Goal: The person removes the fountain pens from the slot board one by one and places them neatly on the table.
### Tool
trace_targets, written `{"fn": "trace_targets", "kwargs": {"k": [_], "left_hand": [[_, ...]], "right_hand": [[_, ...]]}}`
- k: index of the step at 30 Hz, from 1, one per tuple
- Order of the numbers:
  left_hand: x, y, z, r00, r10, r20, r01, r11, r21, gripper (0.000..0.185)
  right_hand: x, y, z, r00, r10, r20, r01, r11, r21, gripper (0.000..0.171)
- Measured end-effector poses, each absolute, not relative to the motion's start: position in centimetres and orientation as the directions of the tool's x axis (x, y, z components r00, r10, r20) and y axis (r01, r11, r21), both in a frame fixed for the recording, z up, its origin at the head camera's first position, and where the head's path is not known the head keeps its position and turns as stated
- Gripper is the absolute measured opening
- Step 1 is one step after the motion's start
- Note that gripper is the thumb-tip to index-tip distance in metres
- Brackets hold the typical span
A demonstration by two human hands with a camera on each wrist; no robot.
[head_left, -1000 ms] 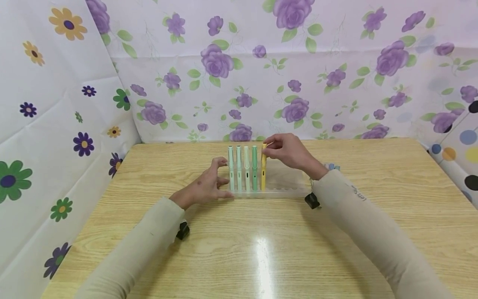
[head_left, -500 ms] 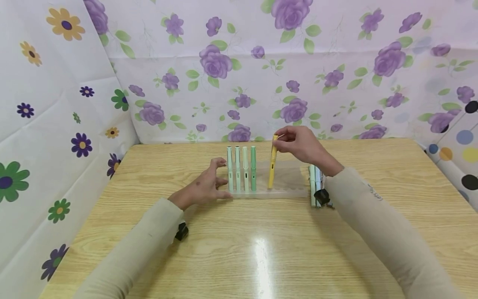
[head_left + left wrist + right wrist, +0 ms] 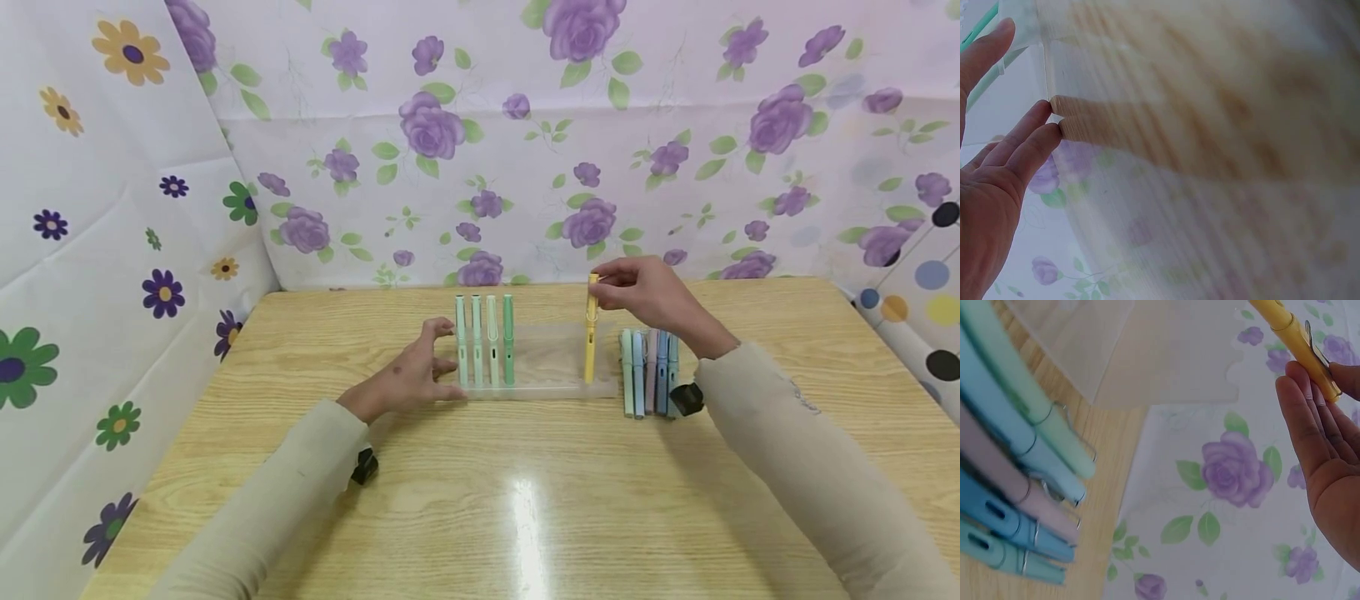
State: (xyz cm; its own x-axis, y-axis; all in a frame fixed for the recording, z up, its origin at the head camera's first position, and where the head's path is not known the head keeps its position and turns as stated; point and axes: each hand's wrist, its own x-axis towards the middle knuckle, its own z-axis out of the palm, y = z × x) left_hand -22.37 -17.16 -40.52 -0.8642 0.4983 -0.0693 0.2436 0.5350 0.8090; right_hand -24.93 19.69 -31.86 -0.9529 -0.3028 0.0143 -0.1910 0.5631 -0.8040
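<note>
A clear plastic pen tray (image 3: 547, 367) lies at the middle of the wooden table (image 3: 525, 500). Several green pens (image 3: 485, 337) stand in its left slots. My right hand (image 3: 645, 292) pinches the cap end of a yellow pen (image 3: 591, 333) and holds it upright over the tray's right end; the wrist view shows the same yellow pen (image 3: 1297, 344) against my fingers. My left hand (image 3: 408, 375) rests on the table with straight fingers touching the tray's left end (image 3: 1047, 69). Several pastel pens (image 3: 648, 371) lie side by side right of the tray, also seen as pens (image 3: 1016, 481) in the right wrist view.
Flowered cloth walls (image 3: 525, 142) close in the table at the back and left. A small black clip (image 3: 366, 465) sits by my left forearm, another black clip (image 3: 686, 398) by my right wrist.
My right hand has lifted the yellow pen from beside the green pens and carried it right along the tray to its right end. The left hand has stayed put.
</note>
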Motion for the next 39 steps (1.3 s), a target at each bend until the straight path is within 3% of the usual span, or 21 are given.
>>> {"fn": "trace_targets", "kwargs": {"k": [39], "left_hand": [[-22.4,-17.1,-40.4,-0.860,0.506,-0.066,0.257,0.541,0.801,0.097]], "right_hand": [[-24.1,29.8,-34.8,-0.973,-0.190,-0.134,-0.018,0.634,-0.773,0.066]]}}
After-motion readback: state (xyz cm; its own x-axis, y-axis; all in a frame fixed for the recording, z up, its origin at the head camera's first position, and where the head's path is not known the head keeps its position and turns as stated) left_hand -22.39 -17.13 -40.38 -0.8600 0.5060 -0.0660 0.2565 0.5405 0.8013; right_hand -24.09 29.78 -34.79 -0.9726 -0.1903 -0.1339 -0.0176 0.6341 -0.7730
